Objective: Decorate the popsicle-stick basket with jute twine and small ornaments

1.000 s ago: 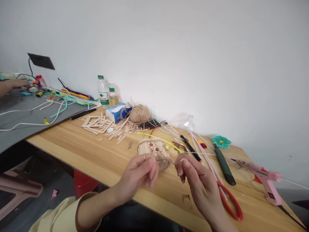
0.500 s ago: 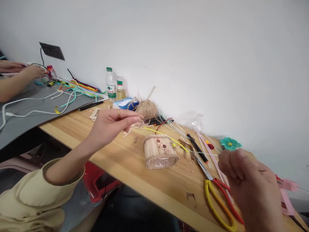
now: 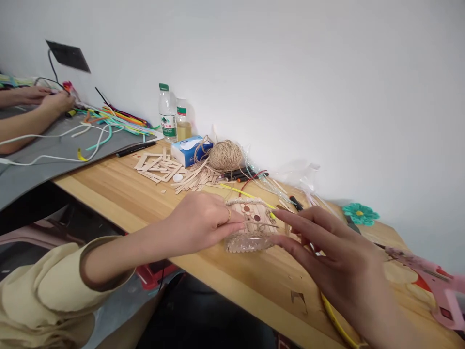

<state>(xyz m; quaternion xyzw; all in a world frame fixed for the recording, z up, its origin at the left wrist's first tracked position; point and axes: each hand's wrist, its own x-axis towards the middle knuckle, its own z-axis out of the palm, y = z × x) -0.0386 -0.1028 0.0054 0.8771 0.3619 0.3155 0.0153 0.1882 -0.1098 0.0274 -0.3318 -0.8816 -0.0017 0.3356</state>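
Note:
A bottle-shaped piece covered in wooden sticks point(image 3: 250, 242), with brown dots and twine round its rims, lies on the wooden table. Over its left side, my left hand point(image 3: 207, 218) pinches the end of a thin piece of twine point(image 3: 263, 224), which stretches rightward across the piece. My right hand point(image 3: 327, 247) is at the twine's other end, thumb and forefinger apart, with nothing seen between them. Under and behind my right hand, the scissors show only part of a yellow handle point(image 3: 337, 322).
Behind lie a twine ball point(image 3: 225, 155), a tissue pack point(image 3: 191, 150), loose sticks point(image 3: 160, 167), bottles point(image 3: 167, 116) and markers. A pink glue gun point(image 3: 441, 291) and green flower point(image 3: 360, 214) are right. Another person's hands point(image 3: 58, 102) work at far left.
Both hands have come down to the stick-covered piece, the left moving right and the right moving left. My right fingers have opened. The view has shifted slightly.

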